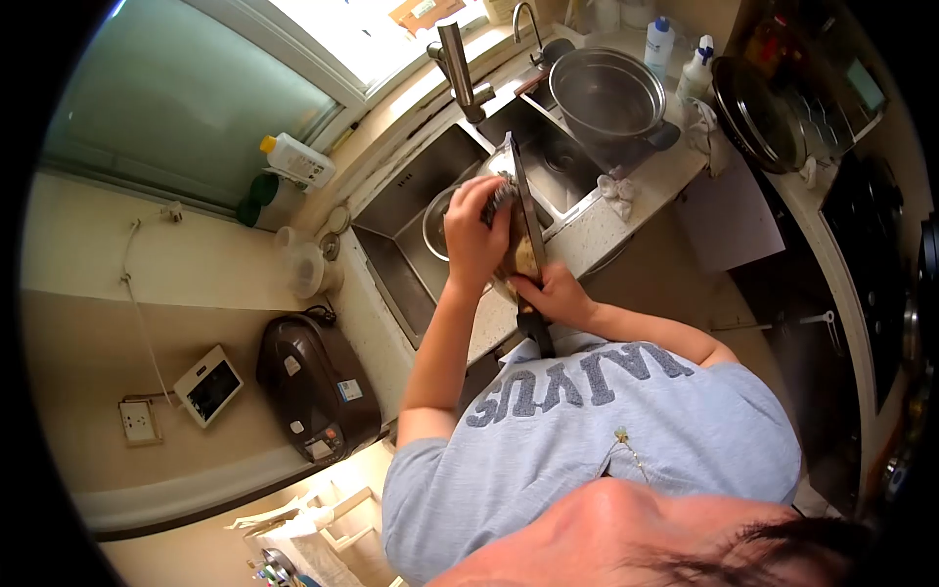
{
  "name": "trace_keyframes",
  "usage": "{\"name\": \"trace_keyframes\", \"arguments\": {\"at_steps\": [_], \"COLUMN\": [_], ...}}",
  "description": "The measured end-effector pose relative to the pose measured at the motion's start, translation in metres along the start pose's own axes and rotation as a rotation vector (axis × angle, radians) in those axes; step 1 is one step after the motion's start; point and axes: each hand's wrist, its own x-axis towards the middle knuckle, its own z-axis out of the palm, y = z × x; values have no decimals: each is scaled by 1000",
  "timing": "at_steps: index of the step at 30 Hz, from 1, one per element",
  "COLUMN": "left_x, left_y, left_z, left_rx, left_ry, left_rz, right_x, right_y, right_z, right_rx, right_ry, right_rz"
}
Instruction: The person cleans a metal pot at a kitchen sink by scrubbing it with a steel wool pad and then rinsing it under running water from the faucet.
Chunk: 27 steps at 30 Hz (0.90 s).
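A frying pan is tilted steeply on its side above the front of the sink, with its black handle pointing down toward my shirt. My left hand is closed around a dark grey scrubber and presses it to the pan's face near the upper end. Lower down, beside the handle, my right hand grips the pan's edge with the thumb over the rim. Behind my left hand, a round metal bowl sits partly hidden in the left basin.
Around the double sink are a tall faucet, a large grey pot at the right, a crumpled white cloth and two bottles. A brown rice cooker stands left; a stove lies far right.
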Motion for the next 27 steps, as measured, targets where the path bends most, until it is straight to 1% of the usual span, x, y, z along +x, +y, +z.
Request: {"name": "trace_keyframes", "arguments": {"at_steps": [1, 2, 3, 5, 6, 8, 9, 10, 11, 12, 13, 14, 16, 18, 19, 20, 22, 23, 24, 26, 27], "left_x": [2, -4, -16, -50, -60, -51, -34, -16, -5, 4, -4, -17, -47, -52, -40, -26, 1, -1, -7, -36, -49], "left_y": [-3, -2, 6, 24, 29, 21, 18, 12, 8, 6, 12, 17, 29, 35, 32, 27, 19, 19, 19, 23, 29], "left_z": [3, 3, 1, -3, -3, -2, 2, 6, 9, 12, 11, 7, 2, 0, 1, 6, 16, 16, 16, 8, 5], "left_rx": [24, 60, 35, 19, 20, -9, 10, 50, 54, 57, 74, 72, 59, 56, 52, 49, 78, 101, 123, 87, 102], "left_ry": [18, 25, 5, -69, -116, -117, -64, -22, -29, -36, -41, -48, -106, -155, -137, -111, -55, -47, -35, -32, -70], "left_rz": [21, 121, 158, 194, 199, 227, 253, 203, 152, 110, 142, 219, 230, 185, 199, 222, 143, 152, 162, 230, 229], "right_x": [-2, -4, -2, 1, 2, -1, -4, -5, -4, -4, -5, -2, 1, -1, -1, -3, -2, -3, -4, -5, -2], "right_y": [-1, -2, -1, 19, 24, 31, 23, 5, -5, -4, -1, 4, 24, 35, 28, 20, 5, -1, 1, 17, 19], "right_z": [1, 2, -1, -5, -3, -5, -3, 0, 2, 2, 2, 1, -3, -3, -1, 1, 2, 2, 1, 1, 4], "right_rx": [36, 30, 23, -65, -25, -75, -75, -51, -26, -27, -54, -81, -109, -30, 10, 9, -84, -14, -17, -96, -93], "right_ry": [-21, -28, 36, 70, 134, 55, 48, 53, 64, 67, 93, 119, 93, 101, 115, 113, 43, 29, 33, 60, 100], "right_rz": [7, -1, -71, -121, -204, -66, -56, -2, 42, 31, -32, -101, -120, -145, -68, -63, 19, -34, -41, -143, -184]}}
